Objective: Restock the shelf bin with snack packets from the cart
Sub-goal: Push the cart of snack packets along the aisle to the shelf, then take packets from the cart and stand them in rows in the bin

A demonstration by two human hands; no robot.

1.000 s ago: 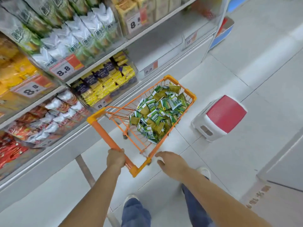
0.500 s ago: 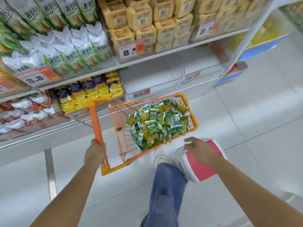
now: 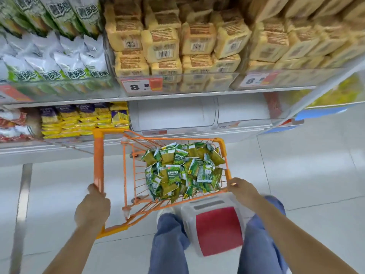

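A small orange wire cart point(image 3: 223, 149) stands in front of me, piled with several green snack packets point(image 3: 180, 172). My left hand point(image 3: 92, 208) grips the near end of the cart's orange handle bar point(image 3: 98, 155). My right hand point(image 3: 243, 191) is at the cart's near right corner, its fingers curled over the rim. Behind the cart, on the lowest shelf, sits a clear bin point(image 3: 173, 115) with nothing in it, and a second bare bin point(image 3: 244, 112) is beside it on the right.
A white stool with a red seat point(image 3: 218, 230) stands between my legs, just behind the cart. Left of the bare bins lie yellow packets point(image 3: 85, 121). The shelf above holds tan packs point(image 3: 177, 46) and white-green bags point(image 3: 59, 62). Tiled floor spreads to the right.
My right hand left the stool and took the cart's right corner. The cart swung to face the shelf squarely, and the stool now sits between my legs.
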